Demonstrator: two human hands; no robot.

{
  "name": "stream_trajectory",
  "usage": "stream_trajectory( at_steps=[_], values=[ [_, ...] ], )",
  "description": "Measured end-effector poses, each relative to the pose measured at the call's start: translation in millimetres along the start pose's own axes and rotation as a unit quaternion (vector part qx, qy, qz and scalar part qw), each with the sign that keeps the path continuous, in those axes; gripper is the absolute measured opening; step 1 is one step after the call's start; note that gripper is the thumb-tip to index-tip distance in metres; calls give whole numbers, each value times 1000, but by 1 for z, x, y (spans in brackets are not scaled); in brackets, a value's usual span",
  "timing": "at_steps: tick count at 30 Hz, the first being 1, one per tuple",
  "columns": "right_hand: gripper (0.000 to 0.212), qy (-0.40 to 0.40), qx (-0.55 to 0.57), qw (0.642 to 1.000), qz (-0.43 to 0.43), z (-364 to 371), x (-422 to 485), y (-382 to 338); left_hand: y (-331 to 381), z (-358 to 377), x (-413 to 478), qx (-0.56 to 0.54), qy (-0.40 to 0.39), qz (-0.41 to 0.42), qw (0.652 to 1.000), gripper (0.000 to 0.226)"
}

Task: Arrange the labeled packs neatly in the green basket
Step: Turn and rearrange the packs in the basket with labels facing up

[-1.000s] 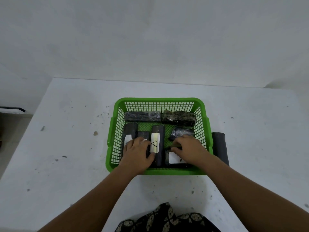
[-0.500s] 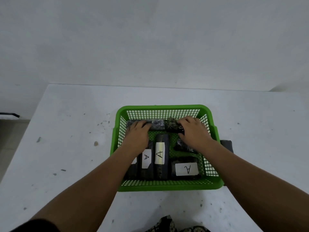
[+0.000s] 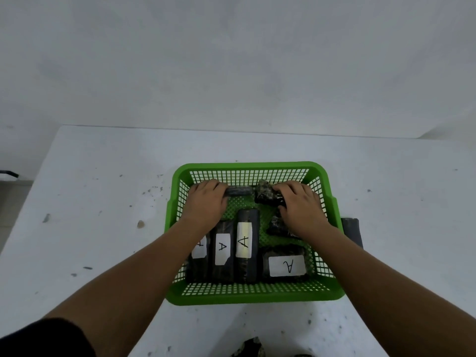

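Note:
A green mesh basket (image 3: 253,296) sits on the white table and holds several dark wrapped packs. Three upright packs with white "A" labels (image 3: 222,249) stand side by side at the front left. A wider labelled pack (image 3: 286,265) lies at the front right. My left hand (image 3: 206,202) grips the left end of a dark pack (image 3: 238,191) along the back wall. My right hand (image 3: 300,206) grips a crinkled dark pack (image 3: 268,195) at the back right. Another small pack (image 3: 277,228) lies partly under my right wrist.
A dark grey pack (image 3: 351,230) lies on the table just outside the basket's right wall. The table's left edge (image 3: 33,191) drops off near a dark object at the far left. Patterned fabric (image 3: 248,349) shows at the bottom edge.
Both hands moved from the front packs to the back row of the basket and took hold of the two packs there. The view has shifted, so the basket appears closer.

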State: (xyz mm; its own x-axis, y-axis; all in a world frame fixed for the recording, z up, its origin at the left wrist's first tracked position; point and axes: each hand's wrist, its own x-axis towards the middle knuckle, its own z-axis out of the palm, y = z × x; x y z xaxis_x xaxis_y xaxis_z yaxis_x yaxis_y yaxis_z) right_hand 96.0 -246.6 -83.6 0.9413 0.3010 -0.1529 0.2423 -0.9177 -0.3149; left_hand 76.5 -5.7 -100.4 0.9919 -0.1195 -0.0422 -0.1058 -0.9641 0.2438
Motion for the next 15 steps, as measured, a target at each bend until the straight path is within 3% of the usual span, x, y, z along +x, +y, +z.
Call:
stream_trajectory(
  at_steps=[5,9,15],
  values=[
    [52,-9,-2,1000,-11,-1,0,3,-2,-11,3,-50,-35,-6,998,26],
    [53,-4,-1,1000,-11,1,0,4,-2,-11,12,-12,-86,1,996,28],
    [52,2,11,1000,-7,3,3,5,6,0,-2,92,6,-19,996,48]
  ],
)
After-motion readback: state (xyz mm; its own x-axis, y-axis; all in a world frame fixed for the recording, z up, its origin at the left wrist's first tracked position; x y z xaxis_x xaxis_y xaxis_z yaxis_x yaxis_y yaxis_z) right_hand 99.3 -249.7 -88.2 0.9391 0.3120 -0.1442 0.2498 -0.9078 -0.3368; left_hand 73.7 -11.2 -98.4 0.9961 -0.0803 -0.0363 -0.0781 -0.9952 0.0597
